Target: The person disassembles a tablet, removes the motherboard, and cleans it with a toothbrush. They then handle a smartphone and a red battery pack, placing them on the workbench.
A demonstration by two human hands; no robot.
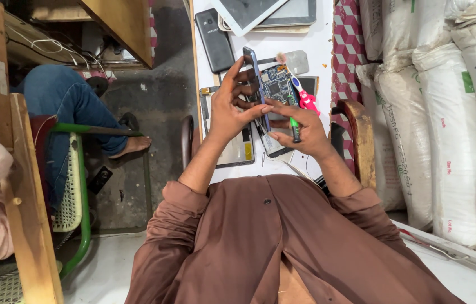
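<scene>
Above the white worktop, both forearms angle up and inward. The left hand wraps a slim blue-edged phone frame held on edge, fingers curled round it, thumb pressed along its side. The right hand meets it, thumb and forefinger pinching the frame's lower edge, a green-handled screwdriver tucked under the fingers.

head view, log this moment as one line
left hand: grips opened phone on edge | right hand: steadies phone, green-handled tool in fingers | white bench: black phone, tablet
</scene>
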